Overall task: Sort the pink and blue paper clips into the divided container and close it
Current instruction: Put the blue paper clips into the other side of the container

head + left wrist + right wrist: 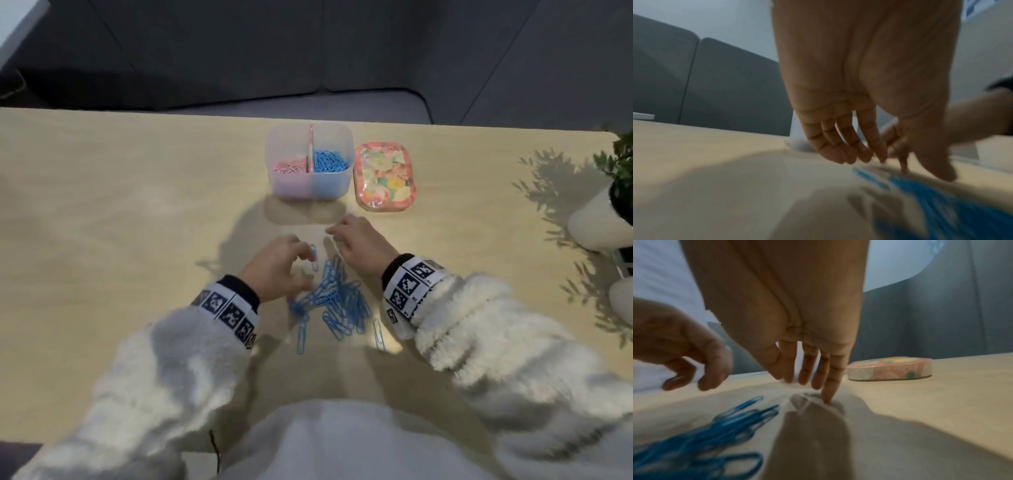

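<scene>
One blue clip (313, 254) is pinched upright in the left hand (274, 267), long axis pointing away, above the clip pile (337, 301). Right hand (359, 245) fingers are spread, empty (container (310, 185) stands open beyond).

A translucent divided container (310, 161) stands open at upper centre, pink paper clips (290, 167) in its left compartment, blue ones (329, 161) in its right. Its floral lid (382, 175) lies just right. A loose pile of blue paper clips (337, 301) sits at centre.

The container (310, 161) stands on the table (120, 205), lid (383, 176) just right of it. Nearer, loose clips (339, 301) lie between both hands; a plant pot (599, 222) sits far right.
</scene>
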`<state>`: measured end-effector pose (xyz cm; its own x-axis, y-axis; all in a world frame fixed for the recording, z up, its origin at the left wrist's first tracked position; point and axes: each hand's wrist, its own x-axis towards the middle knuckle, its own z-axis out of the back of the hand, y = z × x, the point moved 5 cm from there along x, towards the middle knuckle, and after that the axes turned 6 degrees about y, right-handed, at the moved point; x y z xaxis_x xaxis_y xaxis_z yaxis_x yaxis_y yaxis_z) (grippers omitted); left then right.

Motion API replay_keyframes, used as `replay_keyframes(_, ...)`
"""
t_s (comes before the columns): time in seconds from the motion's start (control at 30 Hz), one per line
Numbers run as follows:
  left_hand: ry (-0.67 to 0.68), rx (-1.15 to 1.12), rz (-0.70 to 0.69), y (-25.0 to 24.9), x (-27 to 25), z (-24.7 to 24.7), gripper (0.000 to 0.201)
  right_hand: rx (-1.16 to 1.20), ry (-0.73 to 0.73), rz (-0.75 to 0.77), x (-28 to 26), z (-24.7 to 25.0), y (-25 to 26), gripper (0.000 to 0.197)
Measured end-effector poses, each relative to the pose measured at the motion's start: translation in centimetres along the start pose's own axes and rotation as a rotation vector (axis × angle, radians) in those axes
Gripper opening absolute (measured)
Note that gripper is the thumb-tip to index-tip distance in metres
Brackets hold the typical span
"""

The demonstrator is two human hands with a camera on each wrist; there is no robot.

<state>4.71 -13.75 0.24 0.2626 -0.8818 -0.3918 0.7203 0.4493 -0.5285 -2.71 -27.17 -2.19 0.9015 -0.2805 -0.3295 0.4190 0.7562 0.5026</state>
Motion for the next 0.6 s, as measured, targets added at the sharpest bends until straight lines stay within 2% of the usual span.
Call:
replay_keyframes(0.1,0.081,0.051,-0.029,1.1,-3.0,-3.4,0.066,-0.258,0.1,0.168,0.2,-2.1,1.9,0.037)
replay_keyframes(0.17,0.054,0.057,-0.026,1.6,-3.9,-4.6,0.07,-0.363,0.15,0.247,-0.5,-3.3,2.5,0.038)
replay_keyframes(0.3,-0.032,0.017,-0.021,0.9,-3.7,-5.5,0.049,-0.361,0.148,0.321,-4.1,-4.3,2.4,0.037)
replay_keyframes(0.43,-0.067,-0.012,-0.025,-0.5,-2.8,-5.6,0.037,-0.227,0.057,0.272,-7.8,-3.6,0.7,0.041)
replay_keyframes(0.5,-0.072,-0.002,-0.017,-0.5,-2.8,-5.2,0.046,-0.108,0.015,0.179,-9.4,-2.3,-1.2,0.062)
replay_keyframes(0.6,-0.045,0.039,0.049,0.2,-3.6,-5.1,0.082,-0.117,0.197,0.058,-11.5,-2.4,-3.6,0.112)
